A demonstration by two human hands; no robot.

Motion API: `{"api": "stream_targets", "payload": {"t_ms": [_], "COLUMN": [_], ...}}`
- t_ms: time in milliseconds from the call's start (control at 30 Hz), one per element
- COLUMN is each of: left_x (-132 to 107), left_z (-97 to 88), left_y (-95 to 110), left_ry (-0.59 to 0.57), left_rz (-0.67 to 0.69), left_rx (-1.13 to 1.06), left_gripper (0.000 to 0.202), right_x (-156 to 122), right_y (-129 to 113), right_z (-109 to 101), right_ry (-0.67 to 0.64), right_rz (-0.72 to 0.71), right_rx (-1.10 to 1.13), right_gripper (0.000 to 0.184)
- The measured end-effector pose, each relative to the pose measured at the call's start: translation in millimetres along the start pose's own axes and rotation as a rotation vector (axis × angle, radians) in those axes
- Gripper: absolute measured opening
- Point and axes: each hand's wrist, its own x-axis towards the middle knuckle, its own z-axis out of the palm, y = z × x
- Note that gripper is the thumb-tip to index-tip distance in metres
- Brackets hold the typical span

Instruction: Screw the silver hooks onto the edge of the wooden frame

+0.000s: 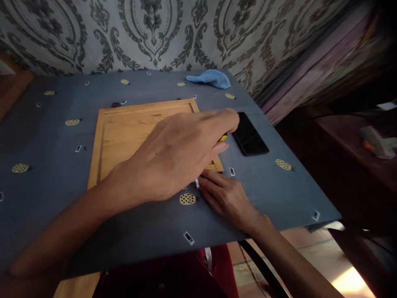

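1. wooden panel [124,134], framed by a raised border, lies flat on the desk [52,145], partly hidden under my forward reach.
2. left hand [173,149] arches over the panel's right half, thumb and curled forefinger closed around a yellow-and-black piece [223,137]. most of that piece is covered by my fingers; cannot tell what it is.
3. right hand [228,198] low on the desk, fingertips at the panel's near edge, close to its right corner. pinching, pressing or only resting: cannot tell, the tips are tucked out of sight.
4. to do this well, i judge: right hand should brace that corner, so the panel does not skid on the smooth cover.
5. better a light, steady hold on the piece, wrist loose, and my right fingertips out of its path.
6. my own left hand blocks the view of the work; tilting the wrist would help.
7. black phone [249,134] just beyond my left knuckles, a likely thing to knock. blue cloth [214,78] well apart, at the far edge.
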Motion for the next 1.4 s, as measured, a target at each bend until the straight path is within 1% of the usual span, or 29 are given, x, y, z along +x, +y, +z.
{"api": "stream_targets", "payload": {"t_ms": [67, 167, 333, 467, 567, 667, 733, 800, 900, 1033, 1100, 1233, 1333, 1400], "left_x": [0.1, -0.1, -1.8, -1.9, -1.4, -0.7, -0.6, -1.2, -3.0, -4.8, -4.2, -1.1, 0.2, -0.3], "left_z": [4.5, 8.5, 3.6, -2.5, -2.1, 2.9, 6.1, 7.1, 3.9, -1.4, -1.3, 4.1, 8.6, 9.5], "left_y": [-1.5, -2.6, -1.2, 0.7, 0.1, -1.8, -2.7, -2.8, -1.6, -1.7, -3.2, -5.4, -4.5, -3.3], "left_ry": [0.019, 0.045, 0.073, 0.022, 0.009, 0.017, 0.036, 0.066, 0.088, 0.062, 0.052, 0.033, 0.025, 0.015], "left_rz": [0.031, 0.035, -0.005, -0.006, 0.009, 0.027, 0.031, 0.028, 0.013, 0.023, 0.024, -0.014, -0.006, -0.009], "left_rx": [0.068, 0.132, 0.048, -0.059, -0.089, -0.018, 0.043, 0.058, -0.026, -0.216, -0.252, -0.11, -0.018, -0.018], "left_gripper": [0.015, 0.014, 0.017, 0.022, 0.022, 0.016, 0.015, 0.015, 0.018, 0.03, 0.031, 0.016, 0.017, 0.02], "right_x": [0.6, 1.2, 0.5, -0.8, -0.8, 0.3, 0.8, 0.7, -0.6, -1.3, -0.9, -0.1, 0.0, -0.2], "right_y": [-0.4, -0.6, 0.4, 1.4, 1.2, 0.3, -0.1, 0.1, 1.0, 1.6, 1.5, 1.0, 0.7, 0.7], "right_z": [-0.5, -0.7, 0.5, 1.2, 1.2, 0.7, 0.3, 0.2, 0.7, 1.2, 1.2, 0.9, 0.7, 0.7], "right_ry": [-0.003, 0.002, 0.001, 0.001, 0.002, 0.005, 0.005, 0.002, -0.001, 0.005, -0.001, -0.014, -0.014, -0.001], "right_rz": [0.002, 0.006, 0.01, 0.003, 0.006, 0.013, 0.013, 0.011, 0.007, 0.004, 0.011, 0.022, 0.022, 0.011], "right_rx": [-0.002, 0.011, 0.018, 0.02, 0.025, 0.03, 0.031, 0.027, 0.023, 0.025, 0.03, 0.036, 0.027, 0.015], "right_gripper": [0.031, 0.033, 0.035, 0.033, 0.034, 0.034, 0.032, 0.032, 0.033, 0.033, 0.036, 0.037, 0.035, 0.032]}}
